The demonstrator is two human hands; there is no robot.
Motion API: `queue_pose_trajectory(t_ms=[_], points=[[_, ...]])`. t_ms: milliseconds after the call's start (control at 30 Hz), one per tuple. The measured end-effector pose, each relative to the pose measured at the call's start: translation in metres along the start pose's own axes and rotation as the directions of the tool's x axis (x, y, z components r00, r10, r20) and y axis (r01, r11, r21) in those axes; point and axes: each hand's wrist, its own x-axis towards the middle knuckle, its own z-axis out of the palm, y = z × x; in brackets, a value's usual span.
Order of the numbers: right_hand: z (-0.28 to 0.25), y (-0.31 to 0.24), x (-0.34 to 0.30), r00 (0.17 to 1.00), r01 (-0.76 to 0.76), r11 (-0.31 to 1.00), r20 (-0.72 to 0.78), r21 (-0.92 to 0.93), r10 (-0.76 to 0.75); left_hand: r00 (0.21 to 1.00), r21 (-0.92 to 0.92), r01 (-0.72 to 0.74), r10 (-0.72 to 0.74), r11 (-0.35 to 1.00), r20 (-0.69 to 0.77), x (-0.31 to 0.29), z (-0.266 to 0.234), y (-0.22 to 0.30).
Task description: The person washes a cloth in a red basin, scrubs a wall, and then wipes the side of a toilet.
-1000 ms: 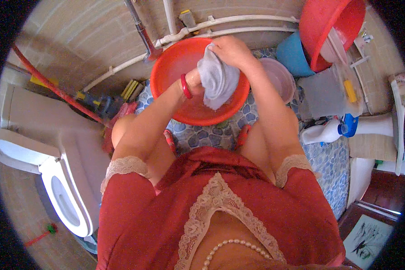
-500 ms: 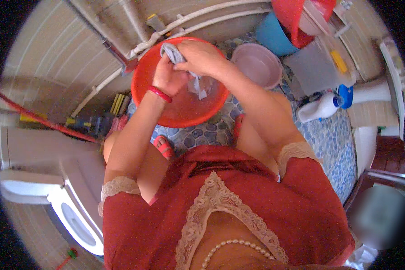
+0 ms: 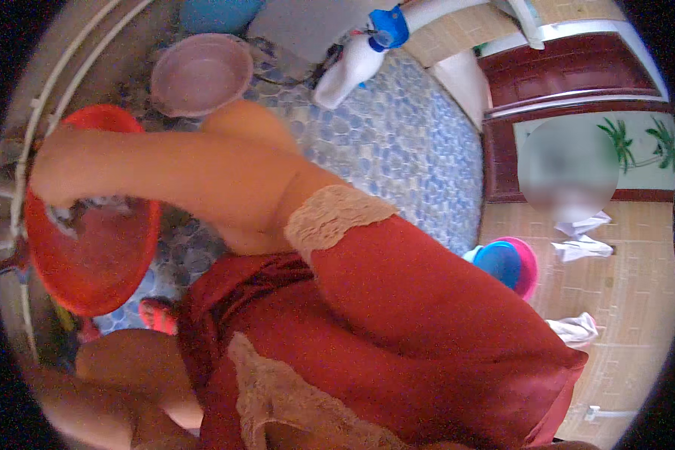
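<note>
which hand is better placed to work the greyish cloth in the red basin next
Probably the right: the right hand is at the red basin, close by the greyish cloth, though its grip is unclear. The left hand doesn't show.

Soft light leaves the blue pebble-patterned floor [image 3: 427, 142] brighter at right, dimmer near the round red plastic basin [image 3: 101, 262]. Grain and blur soften detail; the dark-red panelled door [image 3: 566, 67] bows toward the black fisheye rim.

Readable texts, labels, brands, numbers and signs: 0 entries, no lettering being legible on any item in this view.
</note>
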Motion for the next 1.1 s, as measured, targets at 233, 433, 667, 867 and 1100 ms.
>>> queue_pose_trajectory(t_ms=[233, 433, 667, 867, 1100], points=[[0.021, -0.005, 0.024, 0.927, 0.207, 0.97, -0.293, -0.127, -0.236, 0.901, 0.209, 0.129, -0.202, 0.969, 0.383, -0.104, 0.14, -0.081], [0.028, -0.004, 0.021, 0.93, 0.207, 0.97, -0.283, -0.129, -0.236, 0.864, 0.28, 0.248, -0.342, 0.927, 0.369, -0.141, 0.164, -0.118], [0.03, 0.002, 0.015, 0.912, 0.198, 0.977, -0.349, -0.08, -0.214, 0.87, 0.257, 0.307, -0.38, 0.916, 0.315, -0.139, 0.167, -0.12], [0.022, 0.003, 0.003, 0.906, 0.198, 0.979, -0.371, -0.05, -0.202, 0.882, 0.17, 0.389, -0.419, 0.905, 0.216, -0.14, 0.157, -0.133], [0.012, 0.005, 0.012, 0.904, 0.169, 0.984, -0.405, 0.054, -0.134, 0.835, -0.42, 0.457, -0.541, 0.784, -0.1, -0.105, 0.105, -0.144]])
